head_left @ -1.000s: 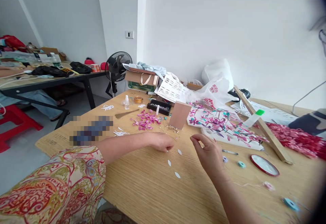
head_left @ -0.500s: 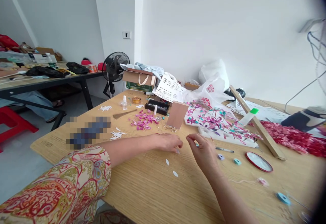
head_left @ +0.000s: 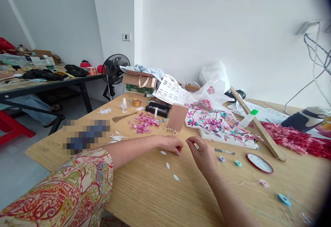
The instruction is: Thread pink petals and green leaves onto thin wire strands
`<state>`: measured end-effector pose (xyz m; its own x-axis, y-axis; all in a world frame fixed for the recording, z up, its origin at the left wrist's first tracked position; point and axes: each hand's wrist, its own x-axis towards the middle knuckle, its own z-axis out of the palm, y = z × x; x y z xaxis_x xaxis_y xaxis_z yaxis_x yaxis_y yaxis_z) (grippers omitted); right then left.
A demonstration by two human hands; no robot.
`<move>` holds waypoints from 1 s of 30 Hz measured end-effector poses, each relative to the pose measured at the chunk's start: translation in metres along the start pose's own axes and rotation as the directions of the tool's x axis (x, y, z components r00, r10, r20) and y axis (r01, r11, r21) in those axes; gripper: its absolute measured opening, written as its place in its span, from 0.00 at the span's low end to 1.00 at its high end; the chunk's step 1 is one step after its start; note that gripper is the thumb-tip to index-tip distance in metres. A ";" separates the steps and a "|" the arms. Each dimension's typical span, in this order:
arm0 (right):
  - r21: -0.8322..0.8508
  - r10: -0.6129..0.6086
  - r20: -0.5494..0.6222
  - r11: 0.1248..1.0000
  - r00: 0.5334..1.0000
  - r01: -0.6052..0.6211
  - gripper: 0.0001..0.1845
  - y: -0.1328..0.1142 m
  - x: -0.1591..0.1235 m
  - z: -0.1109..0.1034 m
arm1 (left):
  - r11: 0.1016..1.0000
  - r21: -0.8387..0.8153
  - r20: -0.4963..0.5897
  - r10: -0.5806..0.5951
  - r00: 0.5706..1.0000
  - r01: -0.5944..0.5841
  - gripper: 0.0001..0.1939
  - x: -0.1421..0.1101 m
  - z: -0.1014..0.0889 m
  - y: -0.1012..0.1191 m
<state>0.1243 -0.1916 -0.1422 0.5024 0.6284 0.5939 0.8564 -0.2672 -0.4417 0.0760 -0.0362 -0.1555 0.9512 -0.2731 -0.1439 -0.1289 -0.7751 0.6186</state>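
Note:
My left hand [head_left: 172, 145] rests low over the wooden table [head_left: 144, 192], its fingers curled down and pinched together. What it holds, if anything, is hidden. A white leaf-shaped piece [head_left: 163, 153] lies just below its wrist, and a second leaf piece [head_left: 168, 165] and a third leaf piece [head_left: 176, 177] run in a line toward me. To its right, my right hand [head_left: 203, 153] is raised slightly with thumb and forefinger pinched. A small teal bit shows at its fingers, too small to name. Beyond both hands stands a pinkish wooden block [head_left: 178, 117], with small beads at its foot.
Pink petals [head_left: 144, 122] lie behind my left arm, near white cut-outs [head_left: 117, 138]. Pink flower sprays [head_left: 219, 122] rest on white foam at the back right. A wooden bar [head_left: 258, 127], a red-rimmed round dish [head_left: 260, 163], a pen [head_left: 224, 151] and ribbon spools [head_left: 283, 199] lie rightward.
My left hand's fingers have curled in more, and a third white leaf piece now shows on the table below it. My right hand keeps its pinch. The view has shifted slightly.

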 end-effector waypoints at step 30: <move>0.094 0.273 0.180 0.952 0.945 -0.292 0.16 0.017 -0.006 0.019 | 0.488 -0.847 -0.395 -0.314 0.863 -0.210 0.03 -0.021 0.029 0.009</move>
<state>0.1340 -0.1866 -0.1659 0.6869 0.6526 0.3199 0.6570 -0.3693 -0.6573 0.0467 -0.0537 -0.1688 0.9724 0.2330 -0.0137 -0.0248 0.1613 0.9866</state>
